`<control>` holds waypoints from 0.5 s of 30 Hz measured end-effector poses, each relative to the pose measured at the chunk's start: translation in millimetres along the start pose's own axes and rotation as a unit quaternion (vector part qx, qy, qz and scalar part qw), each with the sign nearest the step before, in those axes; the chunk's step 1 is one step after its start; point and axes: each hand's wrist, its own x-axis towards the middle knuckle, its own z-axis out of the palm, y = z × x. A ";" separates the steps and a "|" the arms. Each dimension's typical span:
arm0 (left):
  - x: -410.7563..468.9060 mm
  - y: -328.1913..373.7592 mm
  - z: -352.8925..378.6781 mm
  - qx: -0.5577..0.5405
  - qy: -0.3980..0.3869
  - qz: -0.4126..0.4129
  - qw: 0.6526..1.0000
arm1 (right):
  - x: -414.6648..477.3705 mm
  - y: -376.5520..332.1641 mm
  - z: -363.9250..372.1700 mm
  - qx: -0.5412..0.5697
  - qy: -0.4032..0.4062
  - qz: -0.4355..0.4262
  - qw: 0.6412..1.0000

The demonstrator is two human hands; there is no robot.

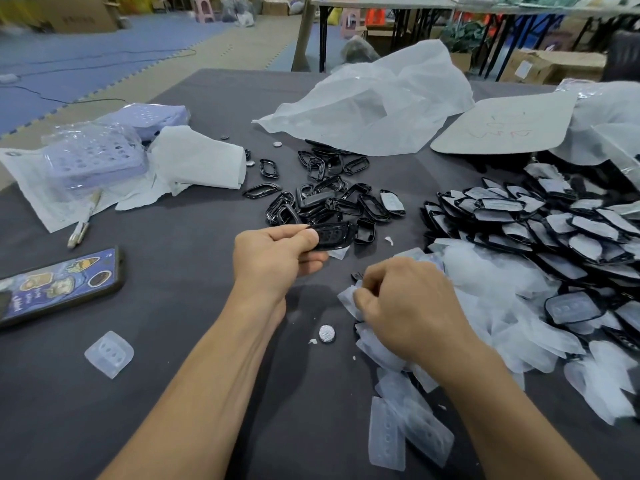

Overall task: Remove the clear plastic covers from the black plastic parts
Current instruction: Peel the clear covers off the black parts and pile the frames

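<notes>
My left hand (273, 256) pinches one black plastic part (334, 235) at its left end and holds it just above the table, beside a heap of bare black parts (323, 195). My right hand (405, 303) is closed on a clear plastic cover (348, 297) at the edge of a pile of loose clear covers (485, 306). A big stack of black parts with covers still on them (540, 223) lies to the right. More clear covers (408, 434) lie near my right forearm.
A phone (59, 285) lies at the left, with a pen (83, 220), purple trays (93, 161) and white paper (194, 161) behind it. A single clear cover (109, 355) and a round silver disc (326, 333) lie on the dark table (187, 237). A white bag (374, 105) and cardboard (502, 123) sit at the back.
</notes>
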 end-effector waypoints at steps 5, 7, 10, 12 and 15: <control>3.1 -3.6 3.2 0.009 0.007 0.006 1.000 | 9.9 5.7 -9.9 0.392 0.092 0.085 0.911; 3.3 -4.7 4.3 0.012 0.010 0.008 1.000 | 11.8 4.5 -14.4 0.532 0.075 0.115 0.836; 2.9 -6.5 6.4 0.021 0.006 0.012 1.000 | 12.6 0.1 -17.2 0.634 0.027 0.149 0.758; 1.8 -7.0 8.2 0.025 0.001 0.014 1.000 | 13.3 -1.0 -16.2 0.667 0.012 0.161 0.727; 1.0 -7.2 10.9 0.024 -0.006 0.017 1.000 | 14.4 -2.4 -15.1 0.668 -0.002 0.157 0.727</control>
